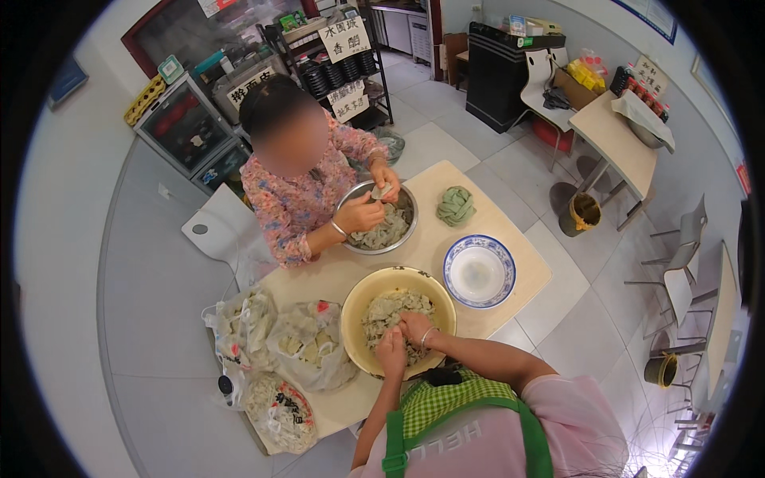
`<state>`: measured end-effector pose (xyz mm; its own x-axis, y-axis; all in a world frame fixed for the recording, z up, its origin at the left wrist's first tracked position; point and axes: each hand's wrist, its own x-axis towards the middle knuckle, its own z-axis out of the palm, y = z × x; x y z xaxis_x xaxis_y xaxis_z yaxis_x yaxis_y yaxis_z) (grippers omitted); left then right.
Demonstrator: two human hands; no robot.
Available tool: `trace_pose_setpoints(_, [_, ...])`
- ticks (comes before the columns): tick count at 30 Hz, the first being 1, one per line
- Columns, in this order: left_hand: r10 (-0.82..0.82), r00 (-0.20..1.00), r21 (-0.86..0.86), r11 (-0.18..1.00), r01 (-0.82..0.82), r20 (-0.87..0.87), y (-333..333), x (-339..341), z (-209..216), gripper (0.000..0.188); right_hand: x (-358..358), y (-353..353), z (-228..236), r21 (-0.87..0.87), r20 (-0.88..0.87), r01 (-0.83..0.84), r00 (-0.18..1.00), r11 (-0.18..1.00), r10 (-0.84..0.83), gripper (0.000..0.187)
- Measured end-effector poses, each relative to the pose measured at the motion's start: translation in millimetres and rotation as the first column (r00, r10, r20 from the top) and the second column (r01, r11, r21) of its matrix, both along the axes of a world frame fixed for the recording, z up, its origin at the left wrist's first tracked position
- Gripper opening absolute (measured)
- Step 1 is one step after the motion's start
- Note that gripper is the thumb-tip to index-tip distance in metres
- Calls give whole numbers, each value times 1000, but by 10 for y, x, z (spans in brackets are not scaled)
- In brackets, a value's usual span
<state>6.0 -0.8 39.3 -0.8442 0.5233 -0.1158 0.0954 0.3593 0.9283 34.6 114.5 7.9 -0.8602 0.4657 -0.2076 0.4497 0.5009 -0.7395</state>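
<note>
Currently the wooden table point(510, 275) carries, largest first: your yellow bowl point(356, 312) at the near edge, a co-worker's steel bowl point(408, 231) far side, a blue-rimmed dish point(454, 275) to the right. Both your hands work inside the yellow bowl, touching each other over the pale filling point(382, 307). Left hand point(390, 348): fingers curled around a small piece (cannot tell exactly what). Right hand point(414, 327): fingertips pinched shut on the same piece. Keep pinches small, wrists low over the bowl, so scraps fall back in.

light: bright, even | shadows: soft | edges: fisheye bend, black rim | focus: sharp
</note>
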Motion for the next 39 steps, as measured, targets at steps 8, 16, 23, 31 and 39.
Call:
trace_pose_setpoints(8, [135,944,108,979,-175,302,-57,-91,39,34,51,211,83,-518,-58,-92,996,851,72,25])
trace_pose_setpoints(16, [96,990,68,994,-89,-107,-64,-149,-271,36,83,-66,472,-109,43,-281,957,953,287,19])
trace_pose_setpoints(23, [44,995,47,998,-49,90,-17,47,146,36,81,259,18,78,213,-138,970,987,119,30])
trace_pose_setpoints(31, [5,982,22,1000,-10,189,-67,-172,-242,30,101,145,415,-465,-98,-118,992,878,82,38])
trace_pose_setpoints(39, [140,943,25,988,-154,302,-44,-174,-195,35,111,62,520,-463,-46,-9,999,887,-14,12])
